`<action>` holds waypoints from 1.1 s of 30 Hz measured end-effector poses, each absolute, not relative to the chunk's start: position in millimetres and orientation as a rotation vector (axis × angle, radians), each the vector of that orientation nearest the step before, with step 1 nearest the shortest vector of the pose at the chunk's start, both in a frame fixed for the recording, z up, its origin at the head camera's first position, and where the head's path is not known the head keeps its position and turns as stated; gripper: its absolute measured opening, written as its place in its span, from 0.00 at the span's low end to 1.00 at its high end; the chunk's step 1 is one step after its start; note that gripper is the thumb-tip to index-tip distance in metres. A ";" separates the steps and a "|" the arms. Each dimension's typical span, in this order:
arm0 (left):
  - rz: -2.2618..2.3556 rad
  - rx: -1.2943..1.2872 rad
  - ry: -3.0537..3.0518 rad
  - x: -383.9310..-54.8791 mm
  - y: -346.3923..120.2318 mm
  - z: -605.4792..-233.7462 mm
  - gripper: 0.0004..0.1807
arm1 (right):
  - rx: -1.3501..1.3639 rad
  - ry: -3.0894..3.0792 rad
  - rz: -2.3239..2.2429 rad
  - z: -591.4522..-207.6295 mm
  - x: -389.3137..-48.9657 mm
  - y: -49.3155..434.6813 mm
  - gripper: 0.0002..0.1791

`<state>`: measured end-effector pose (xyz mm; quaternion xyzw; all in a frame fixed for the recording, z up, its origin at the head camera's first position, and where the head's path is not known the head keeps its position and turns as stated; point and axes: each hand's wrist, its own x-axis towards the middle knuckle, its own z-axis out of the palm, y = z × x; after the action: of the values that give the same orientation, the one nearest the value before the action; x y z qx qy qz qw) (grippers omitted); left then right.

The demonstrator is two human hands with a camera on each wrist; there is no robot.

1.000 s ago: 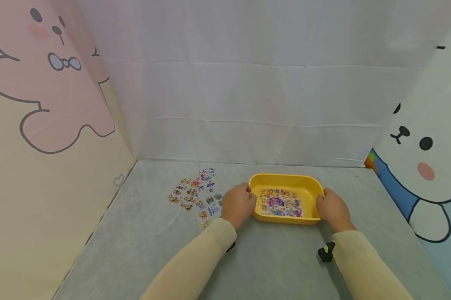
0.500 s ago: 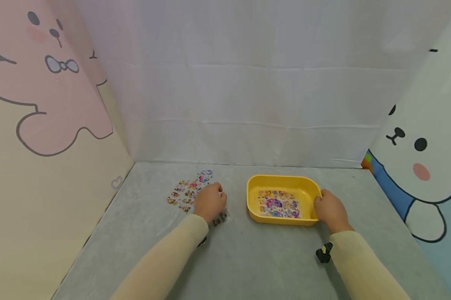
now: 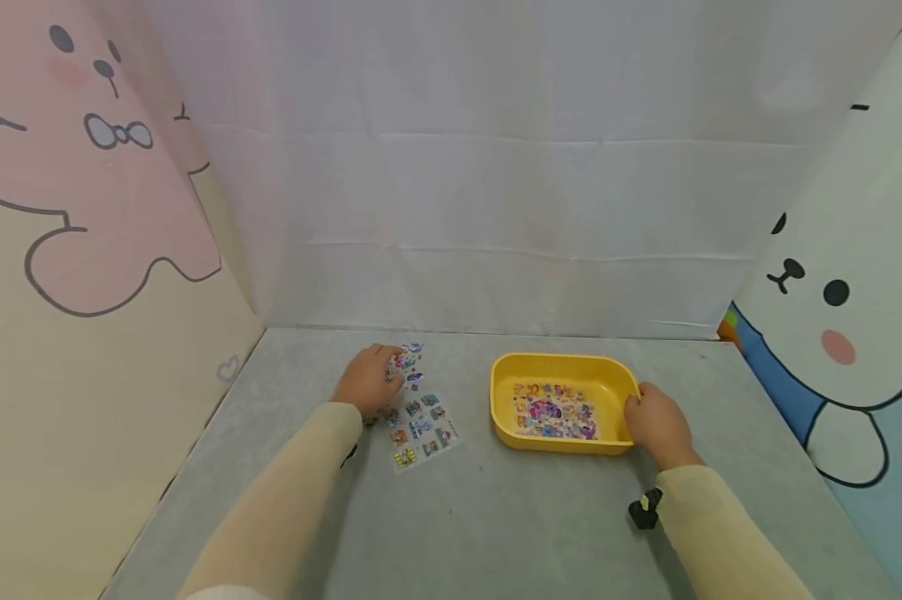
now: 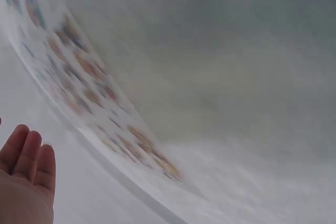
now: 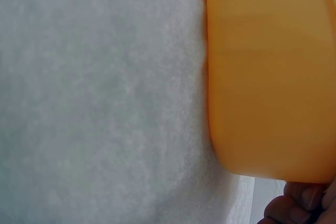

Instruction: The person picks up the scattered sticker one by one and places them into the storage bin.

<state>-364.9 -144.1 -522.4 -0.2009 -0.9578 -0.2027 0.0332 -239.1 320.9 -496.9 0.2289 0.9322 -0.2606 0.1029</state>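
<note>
My right hand (image 3: 659,427) grips the right end of a yellow plastic tray (image 3: 563,446); in the right wrist view its curled fingers (image 5: 294,205) are at the end of the tray wall (image 5: 270,87). Inside the tray lies a sticker sheet (image 3: 554,412) with small colourful figures. My left hand (image 3: 367,379) is over the sticker sheets at the left and covers part of them. Its fingers look extended and hold nothing in the left wrist view, where a blurred sticker sheet (image 4: 89,77) is beyond them. Another sticker sheet (image 3: 421,428) lies just right of that hand.
The grey tabletop (image 3: 496,525) ends at a white hanging sheet (image 3: 496,208) at the back. Side panels with a pink cartoon animal (image 3: 128,200) and a white cartoon animal (image 3: 856,250) flank it. A black wrist device (image 3: 644,510) hangs under the right sleeve.
My left hand has let go of the tray's left end and moved left over the sticker sheets. My right hand keeps its grip on the tray, which shows little movement.
</note>
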 end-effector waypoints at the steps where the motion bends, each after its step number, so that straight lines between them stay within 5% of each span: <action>1: -0.595 -0.606 -2.949 -368.2 -149.4 -525.2 0.29 | 0.678 2.753 -0.767 -497.0 -238.9 320.7 0.30; 13: -0.482 -0.385 -3.205 -374.3 -176.0 -537.7 0.35 | 0.688 2.747 -0.776 -496.2 -238.2 319.8 0.30; 33: -0.260 -0.309 -3.224 -372.8 -174.3 -546.2 0.28 | 0.688 2.752 -0.770 -493.4 -237.2 318.6 0.30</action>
<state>-372.8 -174.3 -546.2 -0.0951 -0.9908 -0.0798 -0.0540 -237.2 318.6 -493.4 0.2328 0.9315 -0.2608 0.1009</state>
